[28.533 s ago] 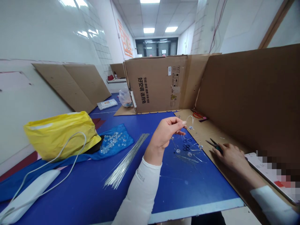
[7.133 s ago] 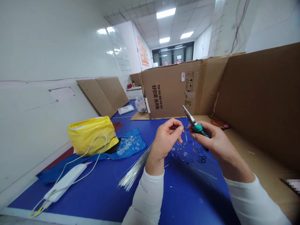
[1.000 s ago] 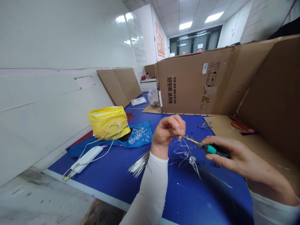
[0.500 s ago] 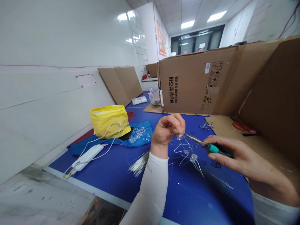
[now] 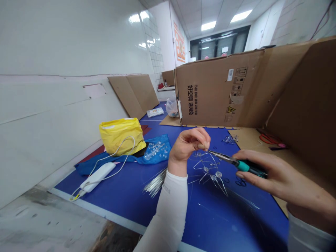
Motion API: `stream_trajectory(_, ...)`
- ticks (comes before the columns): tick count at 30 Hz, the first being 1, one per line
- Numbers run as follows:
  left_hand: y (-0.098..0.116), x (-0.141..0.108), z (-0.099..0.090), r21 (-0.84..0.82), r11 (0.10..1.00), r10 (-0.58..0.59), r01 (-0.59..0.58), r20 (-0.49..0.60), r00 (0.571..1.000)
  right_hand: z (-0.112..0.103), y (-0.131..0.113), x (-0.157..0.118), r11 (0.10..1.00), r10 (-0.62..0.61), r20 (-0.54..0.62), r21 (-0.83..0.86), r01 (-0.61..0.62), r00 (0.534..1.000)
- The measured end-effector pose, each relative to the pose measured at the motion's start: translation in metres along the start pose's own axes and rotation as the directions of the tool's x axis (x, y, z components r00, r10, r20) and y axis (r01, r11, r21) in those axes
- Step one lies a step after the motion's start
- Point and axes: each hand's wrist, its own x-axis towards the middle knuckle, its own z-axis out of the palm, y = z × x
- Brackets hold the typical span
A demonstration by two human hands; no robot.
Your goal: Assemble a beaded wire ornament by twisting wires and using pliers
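Pinched between the fingertips of my left hand (image 5: 190,145) is the top of a bent-wire piece (image 5: 201,164) with clear round beads (image 5: 218,174) on it. Its thin silver wires dangle over the blue table. My right hand (image 5: 265,171) is wrapped round the green and black handles of pliers (image 5: 243,166). The narrow jaws of the pliers meet the wire just beside my left fingertips; whether they are clamped on it is too small to tell.
Straight silver wires (image 5: 154,183) lie left of my forearm. Loose clear beads (image 5: 157,150) sit on a blue cloth (image 5: 131,159) by a yellow bag (image 5: 120,134). A white power strip (image 5: 101,175) is at left. A big cardboard box (image 5: 210,94) stands behind; red-handled scissors (image 5: 269,139) lie right.
My right hand and the pliers have shifted slightly to the right. The wire piece has turned a little, so its beads hang in a different arrangement. My left hand keeps its pinch.
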Motion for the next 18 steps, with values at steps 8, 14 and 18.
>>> stream_trajectory(8, 0.002, 0.003, 0.002, 0.071, 0.995, 0.067, -0.071, 0.064, 0.996, -0.016, -0.01, -0.003, 0.994, 0.032, 0.007, -0.101, -0.031, 0.999)
stream_trajectory(14, 0.002, 0.004, 0.003, 0.11, 0.992, 0.062, -0.068, 0.057, 0.996, -0.02, 0.011, -0.001, 0.959, 0.197, 0.007, -0.209, -0.191, 0.98)
stream_trajectory(18, -0.001, 0.005, 0.002, 0.107, 0.993, 0.055, -0.058, 0.034, 0.998, -0.018, 0.06, 0.0, 0.861, 0.365, 0.013, -0.386, -0.332, 0.931)
